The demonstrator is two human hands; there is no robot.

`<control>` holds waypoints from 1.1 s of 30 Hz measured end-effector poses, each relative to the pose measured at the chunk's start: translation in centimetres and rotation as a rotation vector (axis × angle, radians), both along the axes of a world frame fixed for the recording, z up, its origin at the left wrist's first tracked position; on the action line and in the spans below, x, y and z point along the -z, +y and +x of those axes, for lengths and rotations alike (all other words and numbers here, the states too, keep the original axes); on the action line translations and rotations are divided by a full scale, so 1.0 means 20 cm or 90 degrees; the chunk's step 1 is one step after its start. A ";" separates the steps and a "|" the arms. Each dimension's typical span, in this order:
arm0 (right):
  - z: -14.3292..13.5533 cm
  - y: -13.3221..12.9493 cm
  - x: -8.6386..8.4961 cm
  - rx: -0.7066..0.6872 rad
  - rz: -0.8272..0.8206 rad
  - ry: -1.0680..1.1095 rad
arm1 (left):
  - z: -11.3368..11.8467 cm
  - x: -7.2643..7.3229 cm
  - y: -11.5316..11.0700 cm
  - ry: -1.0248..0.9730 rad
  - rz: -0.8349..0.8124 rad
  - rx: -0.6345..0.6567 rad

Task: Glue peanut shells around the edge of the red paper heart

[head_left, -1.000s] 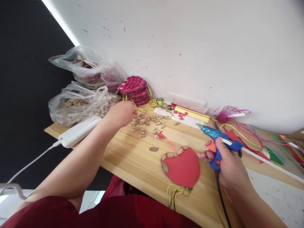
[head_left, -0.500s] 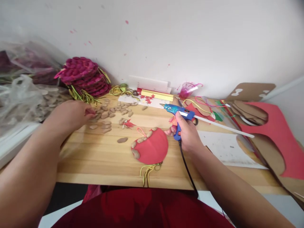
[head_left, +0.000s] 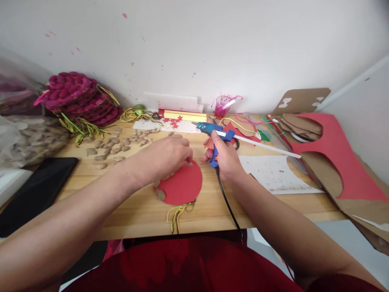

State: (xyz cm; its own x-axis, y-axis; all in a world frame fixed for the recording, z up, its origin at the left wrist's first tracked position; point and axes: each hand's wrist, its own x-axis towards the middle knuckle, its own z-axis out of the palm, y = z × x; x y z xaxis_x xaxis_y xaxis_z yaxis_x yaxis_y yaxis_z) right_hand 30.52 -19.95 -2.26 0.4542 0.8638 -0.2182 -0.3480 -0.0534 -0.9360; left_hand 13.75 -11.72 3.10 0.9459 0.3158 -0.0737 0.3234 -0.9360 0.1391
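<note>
My left hand (head_left: 172, 156) is over the upper left edge of a red disc (head_left: 184, 184), its fingers closed and pointing down at the rim; what they pinch is hidden. Peanuts line the disc's left edge, partly under the hand. Yellow-green cords (head_left: 178, 213) hang from the disc's lower edge. My right hand (head_left: 225, 156) grips a blue glue gun (head_left: 215, 132), nozzle pointing left, with a long white glue stick (head_left: 267, 146) out of its back. Loose peanuts (head_left: 115, 151) lie on the wooden table (head_left: 133, 211) to the left.
Stacked magenta braided discs (head_left: 75, 97) and a bag of peanuts (head_left: 30, 140) stand at the left, near a black flat object (head_left: 39, 188). Red stars (head_left: 174, 121) and a pink-stained cup (head_left: 223, 106) are at the back. Cut red sheet (head_left: 340, 150) and cardboard lie right.
My left hand has moved right from the peanut pile to the red disc. My right hand still holds the glue gun. The view has shifted, and the black flat object is now uncovered.
</note>
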 end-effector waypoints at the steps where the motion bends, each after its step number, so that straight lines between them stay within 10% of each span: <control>1: 0.00 0.00 0.00 0.000 0.001 0.001 | 0.04 0.01 0.00 0.014 0.006 0.011; 33: -0.01 0.00 -0.01 -0.020 -0.023 0.013 | 0.03 0.14 0.06 -0.080 -0.065 0.005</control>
State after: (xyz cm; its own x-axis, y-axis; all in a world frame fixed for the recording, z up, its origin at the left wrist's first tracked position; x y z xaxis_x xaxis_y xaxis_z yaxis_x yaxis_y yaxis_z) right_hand 30.26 -20.03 -1.98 0.4225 0.8688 -0.2584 -0.3643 -0.0983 -0.9261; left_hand 14.33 -10.44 0.37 0.9520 0.3057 0.0142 0.2905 -0.9173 0.2725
